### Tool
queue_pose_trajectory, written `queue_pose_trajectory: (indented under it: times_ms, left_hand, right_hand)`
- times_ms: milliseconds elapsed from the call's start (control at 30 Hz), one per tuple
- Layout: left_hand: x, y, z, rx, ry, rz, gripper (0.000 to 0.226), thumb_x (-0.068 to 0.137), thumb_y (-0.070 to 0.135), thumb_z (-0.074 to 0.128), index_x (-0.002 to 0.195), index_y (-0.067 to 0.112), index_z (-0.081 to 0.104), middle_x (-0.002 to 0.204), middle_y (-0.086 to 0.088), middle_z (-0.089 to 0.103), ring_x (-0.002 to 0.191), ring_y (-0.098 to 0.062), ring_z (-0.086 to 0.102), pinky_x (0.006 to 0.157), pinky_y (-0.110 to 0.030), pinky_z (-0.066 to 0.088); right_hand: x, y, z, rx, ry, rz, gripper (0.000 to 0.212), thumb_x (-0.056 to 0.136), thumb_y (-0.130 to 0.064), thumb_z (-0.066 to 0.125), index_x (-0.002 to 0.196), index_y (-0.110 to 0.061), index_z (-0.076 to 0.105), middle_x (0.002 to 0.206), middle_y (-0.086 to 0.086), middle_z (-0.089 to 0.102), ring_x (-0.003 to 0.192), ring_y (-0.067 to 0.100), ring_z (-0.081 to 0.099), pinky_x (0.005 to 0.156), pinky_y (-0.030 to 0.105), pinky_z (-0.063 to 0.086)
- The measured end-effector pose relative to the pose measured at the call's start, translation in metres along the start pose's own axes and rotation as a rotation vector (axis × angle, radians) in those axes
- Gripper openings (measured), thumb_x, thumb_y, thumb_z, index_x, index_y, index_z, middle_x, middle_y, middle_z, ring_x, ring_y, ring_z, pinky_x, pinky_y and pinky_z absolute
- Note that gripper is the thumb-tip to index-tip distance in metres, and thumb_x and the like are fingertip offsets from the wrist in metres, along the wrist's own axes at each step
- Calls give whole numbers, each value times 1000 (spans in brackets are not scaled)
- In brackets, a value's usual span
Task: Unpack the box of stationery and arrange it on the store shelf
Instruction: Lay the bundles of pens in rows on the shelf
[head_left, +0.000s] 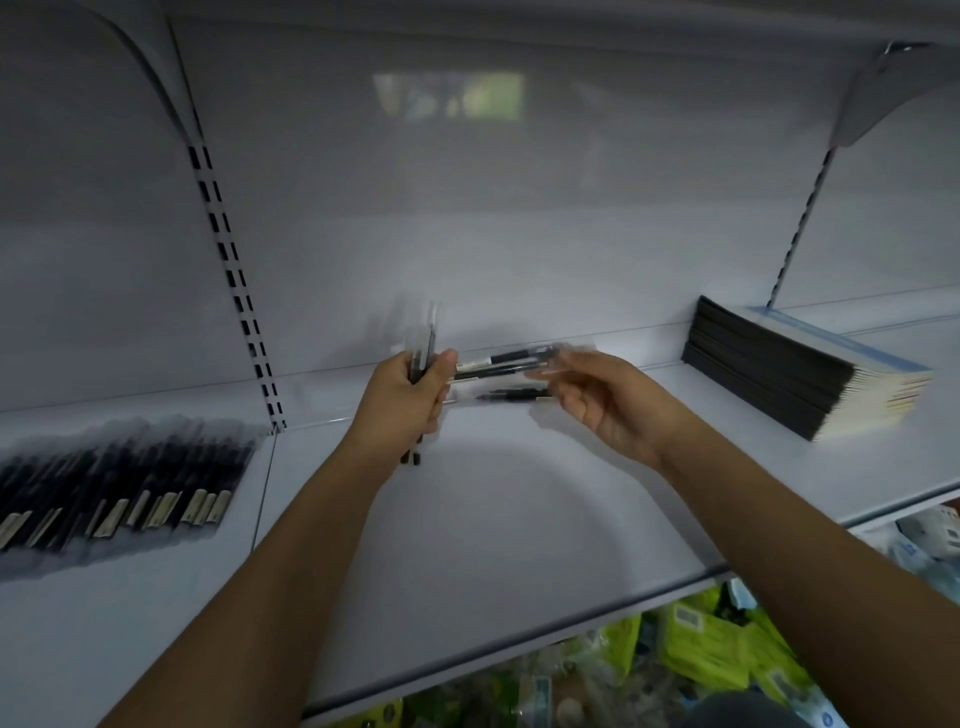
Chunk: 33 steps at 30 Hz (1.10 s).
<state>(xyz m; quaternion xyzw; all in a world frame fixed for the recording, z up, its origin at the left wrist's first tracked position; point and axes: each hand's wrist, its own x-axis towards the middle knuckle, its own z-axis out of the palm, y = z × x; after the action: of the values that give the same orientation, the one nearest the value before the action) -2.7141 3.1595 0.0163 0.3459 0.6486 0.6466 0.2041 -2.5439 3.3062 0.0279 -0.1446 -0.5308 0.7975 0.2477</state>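
Head view, left hand: the left hand (402, 395) was curled round a small bunch of pens (422, 358), held upright above the shelf (509, 519), tips showing below the fist.
Head view, right hand: the right hand (605, 400) reached toward the back of the shelf with fingers (550, 364) extended at a few wrapped pens (506, 364); motion blur hid whether it pinched them or only touched them.
Wrapped pens: they lay crosswise between the two hands, just beside the left thumb, close to the back panel (467, 208).
Pen row: well to the left of the left hand, past the slotted upright (236, 280), a row of black pens (119, 478) in clear sleeves lay side by side on the neighbouring shelf section.
Notebooks: well to the right of the right hand, a slanted stack of dark-spined notebooks (789, 379) sat on the shelf near the back.
In the way: nothing lay between the hands and the shelf board beneath them.
Below: under the shelf edge, near the right forearm, green packets (711, 644) were blurred.
Overhead: a bracket (872, 98) held the upper shelf, above and right of the right hand.
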Motion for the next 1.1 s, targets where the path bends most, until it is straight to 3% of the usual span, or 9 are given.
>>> queue_pose_trajectory:
  times_ms: [100, 200, 300, 433, 533, 733, 833, 933, 1100]
  left_hand:
    - [2, -3, 8, -83, 14, -31, 27, 99, 32, 57, 83, 11, 52, 64, -1, 48, 43, -8, 36, 42, -22, 33]
    - [-1, -3, 19, -140, -34, -19, 24, 101, 28, 54, 90, 7, 52, 66, -4, 48, 42, -8, 34, 40, -21, 32]
    - [-3, -2, 16, -138, -8, 37, 22, 103, 24, 51, 96, 4, 55, 73, -6, 59, 41, -9, 34, 41, -22, 36]
    - [4, -7, -4, 38, 141, 192, 26, 104, 31, 44, 90, 14, 57, 75, -2, 57, 53, -10, 44, 50, -23, 42]
    - [7, -19, -5, 70, 116, 178, 25, 105, 26, 44, 91, 11, 58, 71, 1, 52, 56, -4, 48, 50, -10, 39]
    - [13, -36, -3, -18, 41, 106, 24, 105, 12, 43, 88, 8, 60, 60, -1, 42, 48, -9, 38, 51, -20, 37]
    - [16, -37, -7, -126, 60, 53, 25, 105, 12, 43, 87, 8, 60, 55, 2, 33, 45, -11, 29, 47, -26, 26]
    - [18, -37, -10, -166, 59, 6, 25, 105, 11, 42, 87, 8, 59, 52, 4, 29, 43, -10, 25, 45, -23, 21]
    - [19, -38, -12, -196, 56, -21, 24, 105, 12, 43, 88, 6, 60, 53, 2, 28, 43, -10, 23, 43, -22, 19]
  right_hand:
    - [8, 11, 11, 305, 106, -100, 18, 88, -21, 64, 96, -7, 72, 87, 1, 68, 75, 6, 64, 72, 14, 56]
    - [17, 16, 33, 331, 101, -159, 24, 86, -27, 65, 98, -6, 68, 77, -1, 58, 63, 5, 52, 58, 12, 50]
    - [29, 8, 40, -50, 299, -307, 26, 98, -30, 55, 79, -12, 62, 67, 3, 50, 52, 9, 41, 46, 19, 35]
    - [31, -8, 18, -651, 482, -528, 31, 100, -35, 49, 77, -14, 56, 69, -4, 57, 61, 7, 51, 60, 20, 43]
    - [21, 12, 5, -865, 424, -479, 27, 100, -28, 51, 86, -6, 58, 67, -11, 55, 56, -4, 50, 58, 11, 38]
    - [31, 38, 1, -1002, 239, -400, 16, 100, -17, 49, 91, -7, 57, 78, -5, 66, 67, 4, 59, 65, 14, 44]
    - [55, 14, -7, -1482, 143, -429, 14, 96, -27, 56, 99, -14, 61, 89, -1, 58, 81, 14, 53, 73, 31, 44]
    - [71, 8, -16, -1846, 36, -250, 25, 90, -41, 63, 104, -21, 64, 102, -6, 57, 93, 15, 54, 75, 32, 44]
    - [75, 9, -11, -2004, -69, -221, 17, 87, -32, 60, 94, -17, 63, 91, -1, 59, 86, 21, 57, 63, 28, 38]
